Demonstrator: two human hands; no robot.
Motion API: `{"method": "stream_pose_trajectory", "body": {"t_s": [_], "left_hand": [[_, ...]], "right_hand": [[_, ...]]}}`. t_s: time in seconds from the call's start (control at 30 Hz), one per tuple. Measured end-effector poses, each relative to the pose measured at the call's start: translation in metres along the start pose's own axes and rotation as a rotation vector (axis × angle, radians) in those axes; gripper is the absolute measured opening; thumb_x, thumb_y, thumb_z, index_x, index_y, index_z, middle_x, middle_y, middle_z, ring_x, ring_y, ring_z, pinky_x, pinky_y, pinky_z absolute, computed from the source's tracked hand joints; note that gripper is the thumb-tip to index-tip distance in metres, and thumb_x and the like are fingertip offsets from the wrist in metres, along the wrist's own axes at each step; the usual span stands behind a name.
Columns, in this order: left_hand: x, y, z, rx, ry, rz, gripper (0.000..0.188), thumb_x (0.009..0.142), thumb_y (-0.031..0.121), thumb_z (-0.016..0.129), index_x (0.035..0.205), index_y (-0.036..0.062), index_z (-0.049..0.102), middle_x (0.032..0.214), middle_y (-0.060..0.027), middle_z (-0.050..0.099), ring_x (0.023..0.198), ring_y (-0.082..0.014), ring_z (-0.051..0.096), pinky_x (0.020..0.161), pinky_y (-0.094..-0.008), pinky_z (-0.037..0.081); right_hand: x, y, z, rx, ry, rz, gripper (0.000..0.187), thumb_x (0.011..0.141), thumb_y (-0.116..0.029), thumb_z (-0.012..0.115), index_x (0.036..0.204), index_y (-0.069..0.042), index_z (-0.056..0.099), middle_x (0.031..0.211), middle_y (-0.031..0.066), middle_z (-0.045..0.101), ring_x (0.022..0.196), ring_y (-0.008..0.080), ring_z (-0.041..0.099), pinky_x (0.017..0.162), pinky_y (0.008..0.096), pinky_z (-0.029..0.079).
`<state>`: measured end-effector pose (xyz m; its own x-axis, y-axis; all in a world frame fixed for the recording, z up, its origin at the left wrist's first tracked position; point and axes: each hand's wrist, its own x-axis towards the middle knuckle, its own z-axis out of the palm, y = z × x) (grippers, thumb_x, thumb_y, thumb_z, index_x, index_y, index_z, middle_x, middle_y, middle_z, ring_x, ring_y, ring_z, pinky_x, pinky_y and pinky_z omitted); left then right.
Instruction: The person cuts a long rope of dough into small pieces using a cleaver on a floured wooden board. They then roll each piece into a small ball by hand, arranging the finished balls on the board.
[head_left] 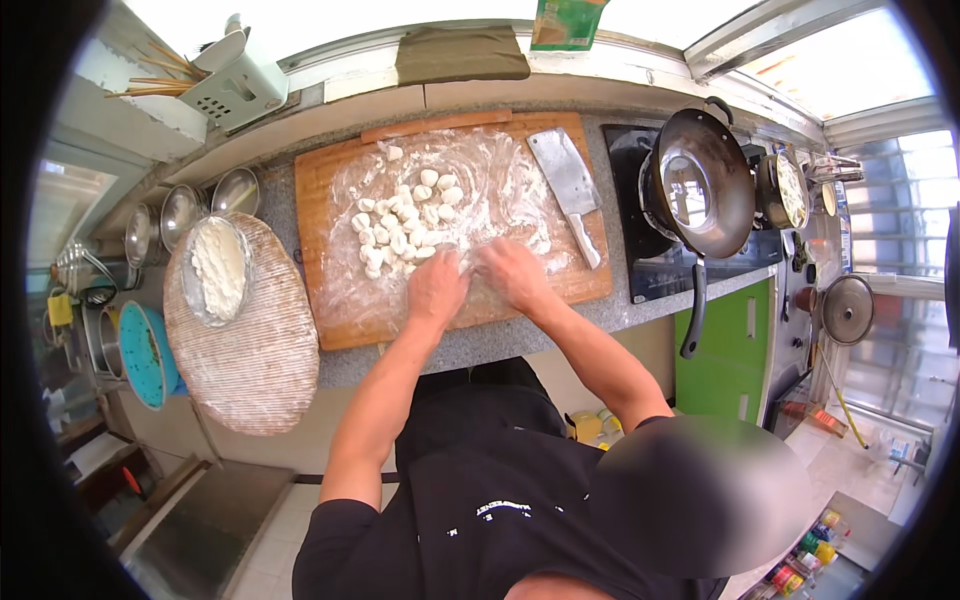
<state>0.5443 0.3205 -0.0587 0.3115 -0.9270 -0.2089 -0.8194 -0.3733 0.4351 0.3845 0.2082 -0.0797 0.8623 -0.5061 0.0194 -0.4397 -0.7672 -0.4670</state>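
Both my hands are low over the floured wooden board, close together near its front edge. My left hand (438,287) is just in front of a cluster of small white dough pieces (405,222). To its right, my right hand (514,274) hovers over the flour-dusted wood, smeared by motion. A pale bit shows between the fingertips, too blurred to name. The wooden board (312,265) carries loose flour (500,165) across its middle. A cleaver (566,175) lies at the board's right side, its pale handle toward me.
Left of the board, a bowl of flour (217,270) sits on a round ridged board (245,370), beside a blue basin (145,350). A wok (705,185) stands on the black stove at right, its handle (694,310) jutting toward me. Behind it is a pot (785,192).
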Motion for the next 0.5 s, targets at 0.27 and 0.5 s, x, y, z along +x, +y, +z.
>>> {"method": "stream_pose_trajectory", "body": {"t_s": [0.27,0.5], "left_hand": [[-0.014,-0.028,-0.003,-0.102,0.203,-0.116,0.025,0.099,0.019,0.073,0.118,0.0044,0.066,0.114,-0.0179,0.067,0.106,-0.0398,0.069,0.090,-0.0489,0.057],[-0.019,-0.014,-0.009,-0.193,0.094,-0.159,0.033,0.100,0.025,0.071,0.126,0.0045,0.067,0.118,-0.0172,0.070,0.108,-0.0406,0.070,0.092,-0.0508,0.057]], "right_hand": [[0.052,0.030,-0.020,0.089,0.186,0.171,0.017,0.095,-0.015,0.066,0.109,-0.006,0.068,0.104,0.0189,0.063,0.098,0.0425,0.064,0.084,0.0487,0.054],[0.006,0.050,-0.036,0.272,0.188,0.222,0.023,0.097,-0.016,0.073,0.116,-0.003,0.074,0.113,0.0185,0.067,0.100,0.0392,0.067,0.089,0.0462,0.055]]}}
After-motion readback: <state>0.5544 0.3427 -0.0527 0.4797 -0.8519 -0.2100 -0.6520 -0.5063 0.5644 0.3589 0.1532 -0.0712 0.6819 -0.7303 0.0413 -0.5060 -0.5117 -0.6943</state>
